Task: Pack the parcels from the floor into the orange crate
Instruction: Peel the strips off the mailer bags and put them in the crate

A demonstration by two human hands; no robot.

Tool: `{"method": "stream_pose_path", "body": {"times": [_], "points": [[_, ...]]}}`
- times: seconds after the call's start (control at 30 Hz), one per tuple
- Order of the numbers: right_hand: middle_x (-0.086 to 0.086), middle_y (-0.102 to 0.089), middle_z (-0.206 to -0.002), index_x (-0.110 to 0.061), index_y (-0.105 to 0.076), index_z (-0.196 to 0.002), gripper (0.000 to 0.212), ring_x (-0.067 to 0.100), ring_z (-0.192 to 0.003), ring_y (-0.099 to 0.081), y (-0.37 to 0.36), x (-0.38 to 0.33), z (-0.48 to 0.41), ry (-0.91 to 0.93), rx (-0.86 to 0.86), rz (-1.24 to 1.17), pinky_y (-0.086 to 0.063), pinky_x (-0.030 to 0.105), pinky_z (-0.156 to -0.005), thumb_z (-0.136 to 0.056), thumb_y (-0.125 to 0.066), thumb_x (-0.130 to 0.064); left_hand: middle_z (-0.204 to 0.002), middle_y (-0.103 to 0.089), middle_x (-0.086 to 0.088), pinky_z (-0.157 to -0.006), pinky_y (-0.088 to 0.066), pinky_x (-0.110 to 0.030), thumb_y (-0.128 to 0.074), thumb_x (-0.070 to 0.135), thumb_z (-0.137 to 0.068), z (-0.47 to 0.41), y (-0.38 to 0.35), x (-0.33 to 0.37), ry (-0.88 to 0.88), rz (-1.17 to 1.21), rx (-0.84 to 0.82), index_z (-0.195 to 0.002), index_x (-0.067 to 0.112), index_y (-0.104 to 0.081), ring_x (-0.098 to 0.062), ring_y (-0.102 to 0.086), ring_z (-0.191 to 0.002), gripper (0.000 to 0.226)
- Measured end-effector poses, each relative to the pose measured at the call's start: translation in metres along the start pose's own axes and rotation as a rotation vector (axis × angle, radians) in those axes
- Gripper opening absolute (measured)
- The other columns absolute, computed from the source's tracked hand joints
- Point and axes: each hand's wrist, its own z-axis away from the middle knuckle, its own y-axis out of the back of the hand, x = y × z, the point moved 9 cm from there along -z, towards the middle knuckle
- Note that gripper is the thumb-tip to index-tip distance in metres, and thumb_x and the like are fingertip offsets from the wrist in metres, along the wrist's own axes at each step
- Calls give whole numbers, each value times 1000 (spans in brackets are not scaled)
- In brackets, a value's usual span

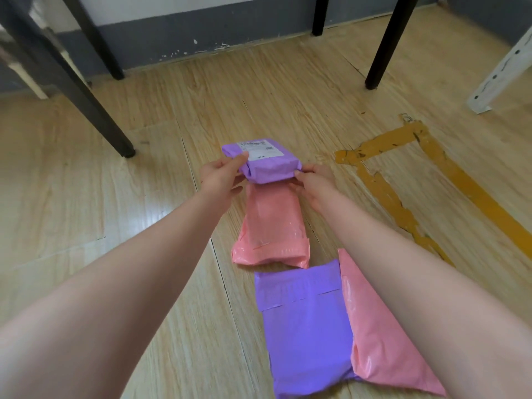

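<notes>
Wooden floor point(86, 254) fills the room, with a black leg point(98, 110) at the left. The left hand point(220, 177) has its grip curled round one end of a small purple parcel point(270, 168) with a white label point(259, 149). The right hand point(315, 182) pinches the other end in its grip. Just below it a pink parcel point(270, 226) lies on the floor. Nearer lie a big purple parcel point(305, 326) and a second pink parcel point(380, 341), touching. Brown tape point(383, 144) marks the floor at the right.

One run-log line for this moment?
left hand: grips labelled purple plastic parcel | right hand: grips its other end | wooden floor: two pink plastic parcels, one purple parcel | orange crate: not in view
</notes>
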Motion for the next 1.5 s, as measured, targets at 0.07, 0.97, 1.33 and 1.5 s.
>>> {"method": "stream_pose_path", "body": {"times": [0.07, 0.97, 1.33, 1.5], "points": [[21, -64, -101, 0, -61, -95, 11, 29, -96, -62, -2, -9, 13, 93, 0, 99, -53, 39, -88, -89, -54, 7, -83, -62, -7, -81, -47, -36, -71, 22, -84, 8, 9, 3, 7, 25, -5, -71, 14, -46, -22, -60, -71, 29], [9, -71, -94, -5, -64, -96, 22, 15, -72, -72, -315, -140, 339, 427, -755, 280, -57, 26, -59, -80, -74, -15, -89, -75, -6, -58, -58, -26, -77, -4, -69, 239, 354, 196, -381, -83, 73, -103, 4, -67, -20, -73, -75, 36], [4, -64, -61, -1, -70, -78, 21, 6, -46, -59, -499, -98, 460, 486, -938, 568, -53, 17, -50, -78, -77, -21, -107, -70, -13, -88, -54, -39, -76, 10, -75, 325, 567, 203, -509, -135, 380, -113, 3, -64, -27, -68, -95, 40], [-10, -53, -42, -10, -62, -66, 24, 2, -38, -46, -552, -61, 486, 542, -940, 714, -39, 14, -38, -77, -78, -26, -92, -72, -7, -78, -54, -32, -77, 20, -75, 333, 642, 184, -487, -126, 500, -98, 8, -69, -22, -68, -81, 27]]}}
